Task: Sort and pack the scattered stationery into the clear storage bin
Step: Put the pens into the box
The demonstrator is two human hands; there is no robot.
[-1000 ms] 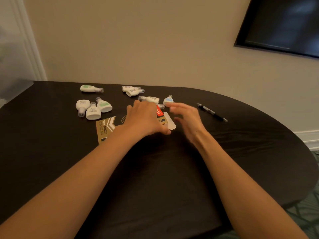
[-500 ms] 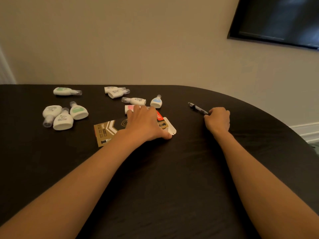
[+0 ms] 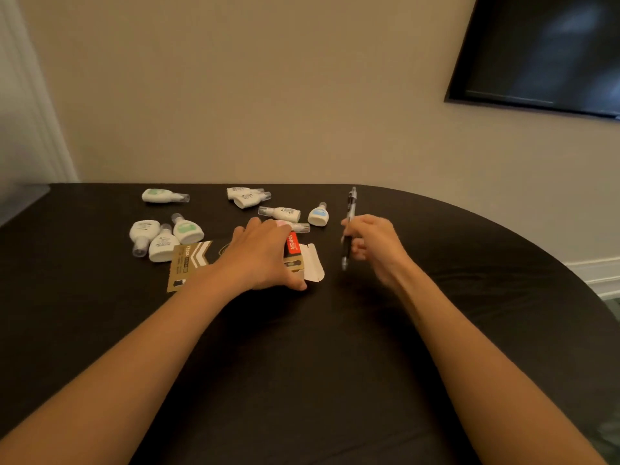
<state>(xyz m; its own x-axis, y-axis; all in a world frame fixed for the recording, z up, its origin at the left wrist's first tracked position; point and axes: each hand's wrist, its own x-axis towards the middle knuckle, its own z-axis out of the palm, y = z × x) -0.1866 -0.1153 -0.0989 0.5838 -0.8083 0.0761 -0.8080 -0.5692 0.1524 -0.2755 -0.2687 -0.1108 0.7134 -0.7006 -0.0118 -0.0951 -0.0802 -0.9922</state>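
My left hand [image 3: 261,258] rests on a black and gold cardboard box [image 3: 188,263], fingers and thumb wrapped round its right end, where a white flap [image 3: 313,263] stands open. My right hand [image 3: 375,248] grips a black pen [image 3: 349,226] and holds it nearly upright, tip down, just above the table to the right of the flap. Several white correction-tape dispensers [image 3: 164,196] lie scattered behind the box, some with green labels, one with a blue label [image 3: 318,215]. No clear storage bin is in view.
The dark rounded table [image 3: 302,364] stands against a beige wall, its edge curving away at the right. A dark screen [image 3: 543,52] hangs on the wall at the upper right. A white door frame [image 3: 30,105] is at the far left.
My right hand reached right to the pen lying on the table, took hold of it and lifted it back toward the box. My left hand stayed on the box.
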